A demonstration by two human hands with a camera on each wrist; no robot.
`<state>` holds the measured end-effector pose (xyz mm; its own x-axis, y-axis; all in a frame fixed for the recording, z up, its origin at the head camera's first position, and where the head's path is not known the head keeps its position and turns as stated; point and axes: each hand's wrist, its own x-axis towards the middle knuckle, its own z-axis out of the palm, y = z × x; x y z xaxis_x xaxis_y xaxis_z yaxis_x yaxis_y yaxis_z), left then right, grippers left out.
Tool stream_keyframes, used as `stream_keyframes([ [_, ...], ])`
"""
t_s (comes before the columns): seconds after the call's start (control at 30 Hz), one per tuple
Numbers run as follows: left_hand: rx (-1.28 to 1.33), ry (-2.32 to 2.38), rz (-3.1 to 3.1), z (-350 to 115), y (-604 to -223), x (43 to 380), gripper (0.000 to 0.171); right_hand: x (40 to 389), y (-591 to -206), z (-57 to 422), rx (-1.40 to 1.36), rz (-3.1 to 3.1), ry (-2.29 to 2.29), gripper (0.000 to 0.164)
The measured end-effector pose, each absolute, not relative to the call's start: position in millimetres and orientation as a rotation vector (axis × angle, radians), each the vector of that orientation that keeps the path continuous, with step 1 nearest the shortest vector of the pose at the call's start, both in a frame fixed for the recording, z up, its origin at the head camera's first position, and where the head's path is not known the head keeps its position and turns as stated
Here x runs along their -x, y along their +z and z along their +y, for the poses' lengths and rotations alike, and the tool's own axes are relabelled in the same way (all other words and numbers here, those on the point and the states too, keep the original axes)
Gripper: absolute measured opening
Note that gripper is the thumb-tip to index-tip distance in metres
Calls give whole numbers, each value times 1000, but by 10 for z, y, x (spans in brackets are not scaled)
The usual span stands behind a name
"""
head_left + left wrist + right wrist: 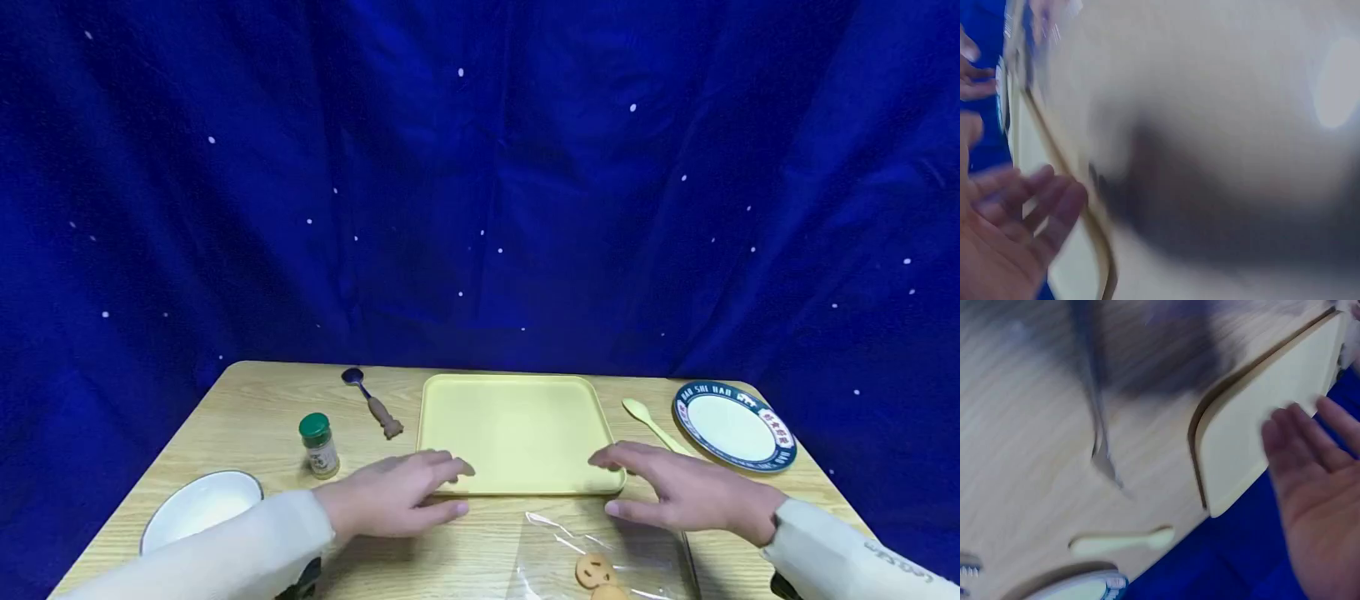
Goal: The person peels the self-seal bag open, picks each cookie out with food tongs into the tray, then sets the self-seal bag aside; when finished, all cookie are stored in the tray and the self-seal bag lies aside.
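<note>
A pale yellow rectangular tray (517,433) lies on the wooden table. Over its near left corner is my left hand (397,496), fingers loosely extended and holding nothing. My right hand (690,490) hovers at the near right corner, also relaxed and without a thing in it. Whether either hand touches the tray rim cannot be made out. In the right wrist view, the right fingers (1300,434) pass in front of the tray. Close to me, a clear plastic bag (547,550) lies below the tray with round cookies (595,571) in or under it.
Left of the tray are a green-lidded seasoning jar (320,450), a spoon with a brown handle (381,412) and a white bowl (202,504). To the right lie a yellow spoon (648,421), a blue-rimmed plate (731,425) and a metal utensil (1100,425). Behind hangs a blue curtain (480,208).
</note>
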<state>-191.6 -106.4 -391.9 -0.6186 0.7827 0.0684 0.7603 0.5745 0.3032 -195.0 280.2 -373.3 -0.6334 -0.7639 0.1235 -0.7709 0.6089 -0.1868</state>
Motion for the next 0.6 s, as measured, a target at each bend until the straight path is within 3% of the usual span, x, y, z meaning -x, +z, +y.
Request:
stream_keyframes([
  [0.1, -990, 904, 2455, -868, -4056, 1795, 36, 1961, -3746, 2756, -1421, -2995, 628, 21],
  [0.2, -707, 1211, 2192, -661, -4192, 1670, 21, 1958, -3772, 2725, -1494, -3136, 643, 11],
  [0.37, -440, 1350, 2073, -343, -4282, 1516, 21, 1899, -3839, 2697, -1457, -3289, 480, 17],
  [0.6, -382, 1293, 2155, -153, -4267, 1452, 23, 1868, -3902, 2665, -1375, -3393, 488, 15],
])
